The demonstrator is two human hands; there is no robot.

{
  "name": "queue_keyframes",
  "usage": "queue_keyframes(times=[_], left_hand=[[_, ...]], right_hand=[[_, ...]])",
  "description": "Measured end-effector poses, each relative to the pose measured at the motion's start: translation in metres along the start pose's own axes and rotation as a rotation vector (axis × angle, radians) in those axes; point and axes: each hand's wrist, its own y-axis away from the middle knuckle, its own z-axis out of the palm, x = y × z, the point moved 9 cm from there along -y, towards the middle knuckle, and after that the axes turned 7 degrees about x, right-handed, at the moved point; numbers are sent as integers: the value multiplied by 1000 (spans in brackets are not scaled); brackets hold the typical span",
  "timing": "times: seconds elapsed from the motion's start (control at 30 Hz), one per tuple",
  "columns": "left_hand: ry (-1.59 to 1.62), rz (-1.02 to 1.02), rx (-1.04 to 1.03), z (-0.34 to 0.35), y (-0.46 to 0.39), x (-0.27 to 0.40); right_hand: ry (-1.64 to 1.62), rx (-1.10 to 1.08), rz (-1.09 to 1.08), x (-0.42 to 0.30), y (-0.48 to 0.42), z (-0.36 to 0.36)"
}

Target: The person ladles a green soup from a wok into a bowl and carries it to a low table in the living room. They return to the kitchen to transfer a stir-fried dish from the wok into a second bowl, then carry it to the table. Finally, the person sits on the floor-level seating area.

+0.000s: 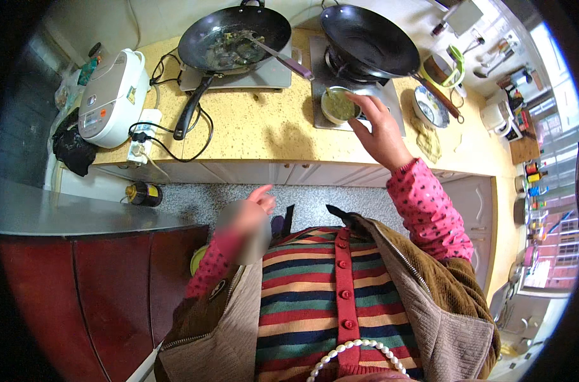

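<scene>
My right hand (380, 131) reaches over the right side of a small bowl (328, 116) on the gas stove's metal top. Its thumb and fingers are spread, and nothing shows between them. Whether a fingertip touches the rim is hard to tell. Inside the bowl lies a greenish chopped or mushy food (341, 106), with what seems to be a utensil handle at the left. My left hand (258, 205) hangs before my body, away from the counter, one finger extended and the others loosely bent. Part of it is blurred; I see no object in it.
A wok (194, 40) with food remnants and a purple-handled spatula (289, 62) rests on an electric cooker (270, 79); its handle points at me. Another wok (365, 43) sits on the burner. Around them are a rice cooker (112, 95), power strip (146, 129), patterned bowl (431, 107) and cloth (428, 141).
</scene>
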Motion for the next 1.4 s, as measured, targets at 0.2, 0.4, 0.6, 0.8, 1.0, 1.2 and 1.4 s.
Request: queue_keyframes(times=[0.2, 0.4, 0.6, 0.8, 1.0, 1.2, 1.4], left_hand=[[-6, 66, -210, 96, -98, 60], [73, 60, -103, 124, -149, 85], [175, -6, 4, 136, -181, 87], [231, -47, -46, 156, -198, 92], [335, -100, 14, 164, -202, 106], [389, -167, -32, 162, -220, 112], [268, -200, -159, 148, -215, 132]], right_hand=[[164, -94, -138, 15, -89, 102], [240, -277, -28, 45, -130, 169], [46, -92, -128, 54, -151, 136], [-605, -57, 207, 119, -124, 102], [-1237, -273, 842, 127, -84, 67], [-1067, -264, 784, 141, -57, 31], [-890, -294, 885, 153, -11, -16]])
